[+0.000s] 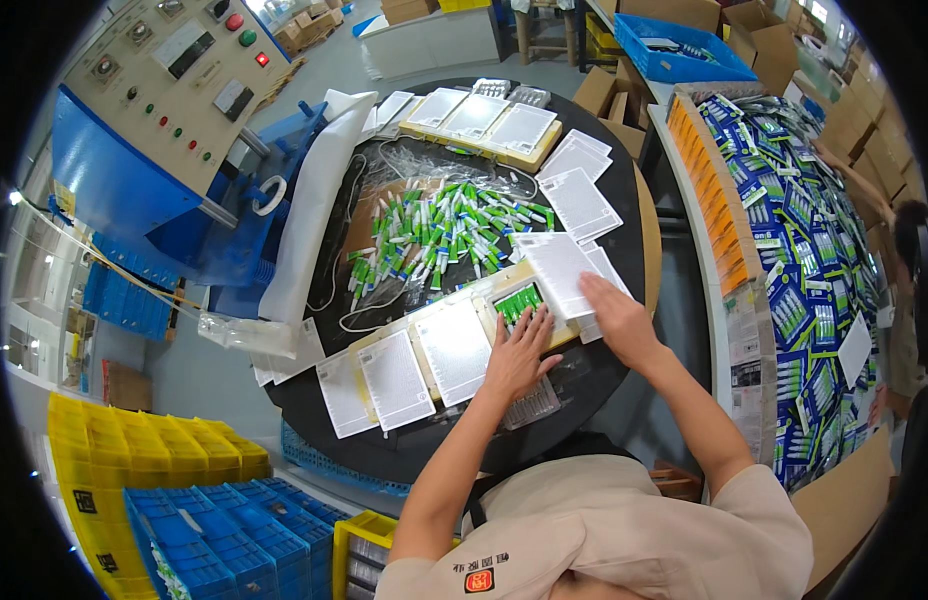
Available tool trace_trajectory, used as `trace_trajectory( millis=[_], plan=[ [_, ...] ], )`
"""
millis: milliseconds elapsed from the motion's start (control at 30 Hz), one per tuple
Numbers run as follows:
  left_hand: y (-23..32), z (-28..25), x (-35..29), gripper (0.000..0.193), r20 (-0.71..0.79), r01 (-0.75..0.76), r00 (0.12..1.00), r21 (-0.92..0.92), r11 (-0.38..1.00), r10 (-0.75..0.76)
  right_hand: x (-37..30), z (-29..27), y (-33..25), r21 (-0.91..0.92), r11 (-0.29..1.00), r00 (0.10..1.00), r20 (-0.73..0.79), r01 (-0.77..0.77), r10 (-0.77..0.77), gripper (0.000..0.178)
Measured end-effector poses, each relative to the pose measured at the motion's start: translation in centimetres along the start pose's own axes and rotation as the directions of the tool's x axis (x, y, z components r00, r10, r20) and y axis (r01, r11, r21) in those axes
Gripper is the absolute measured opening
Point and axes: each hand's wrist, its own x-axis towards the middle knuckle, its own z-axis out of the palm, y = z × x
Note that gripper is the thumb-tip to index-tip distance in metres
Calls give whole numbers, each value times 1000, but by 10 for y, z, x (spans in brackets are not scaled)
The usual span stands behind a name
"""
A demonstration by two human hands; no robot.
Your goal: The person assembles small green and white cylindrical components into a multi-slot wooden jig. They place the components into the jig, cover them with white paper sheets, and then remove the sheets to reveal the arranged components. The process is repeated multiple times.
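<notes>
My left hand (522, 352) lies with fingers spread at the near edge of a clear blister tray of green tubes (517, 305), its fingertips touching them. The tray sits in a pale yellow mould (484, 322). My right hand (620, 318) grips a white backing card (552, 262) by its right side, tilted beside the tray; its thumb side is partly hidden. To the left on the same mould lie more white cards, one flat (452, 352) and another (397, 380) overlapping the mould's edge. Below my left hand is an empty clear blister (532, 403).
A heap of green-and-white tubes (444, 235) covers the middle of the round black table (584, 400). A second mould (529, 155) with cards stands at the far side. A blue machine with a control panel (174, 90) is at the left; packed blister cards (809, 330) fill the right.
</notes>
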Motion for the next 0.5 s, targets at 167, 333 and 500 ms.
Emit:
trace_trajectory(
  millis=[167, 333, 500],
  plan=[
    [1, -12, -68, 63, -46, 42, 998, -110, 993, -47, 2, 47, -40, -88, 966, 958, 178, 244, -225, 49],
    [-24, -19, -138, 83, -177, 328, 923, -101, 939, -342, -26, 68, -51, -158, 943, 928, 285, 294, -242, 47],
    [-36, 0, -138, 73, -78, 374, 923, -48, 926, -377, -13, 72, -48, -162, 942, 916, 329, 295, -231, 47]
  ],
)
